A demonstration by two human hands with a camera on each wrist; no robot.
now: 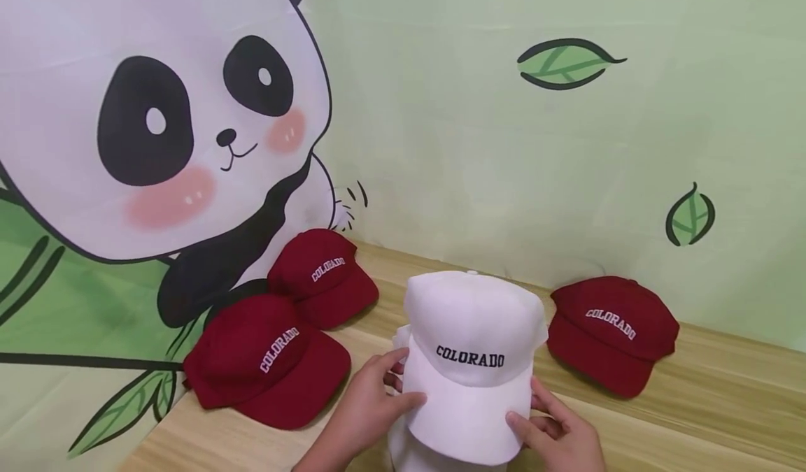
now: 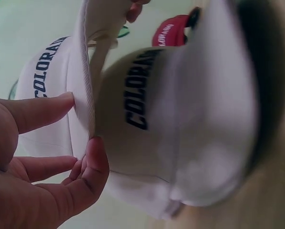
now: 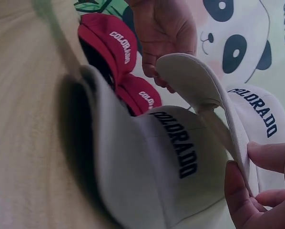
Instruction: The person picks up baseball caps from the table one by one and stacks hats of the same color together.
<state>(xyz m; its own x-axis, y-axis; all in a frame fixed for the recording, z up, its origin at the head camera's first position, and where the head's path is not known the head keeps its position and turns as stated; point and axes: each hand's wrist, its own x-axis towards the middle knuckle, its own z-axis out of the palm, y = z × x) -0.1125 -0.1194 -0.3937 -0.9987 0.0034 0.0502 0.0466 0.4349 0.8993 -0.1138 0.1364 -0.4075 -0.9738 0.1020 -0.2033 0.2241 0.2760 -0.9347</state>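
Observation:
Both hands hold a white baseball cap (image 1: 469, 416) with black COLORADO lettering by the two sides of its brim. My left hand (image 1: 371, 405) pinches the brim's left side, thumb on top and fingers beneath, as the left wrist view shows. On the opposite side my right hand (image 1: 560, 433) pinches the brim the same way. Below the held cap sits a second white cap (image 3: 180, 157) with the same lettering, its brim close to the wooden surface. In the head view the held cap hides most of that lower cap.
Two dark red COLORADO caps, a near one (image 1: 252, 360) and a far one (image 1: 321, 276), lie at the left. Another red cap (image 1: 613, 335) lies at the right on the wooden table (image 1: 711, 416). Behind hangs a green backdrop (image 1: 441, 122) printed with a panda and leaves.

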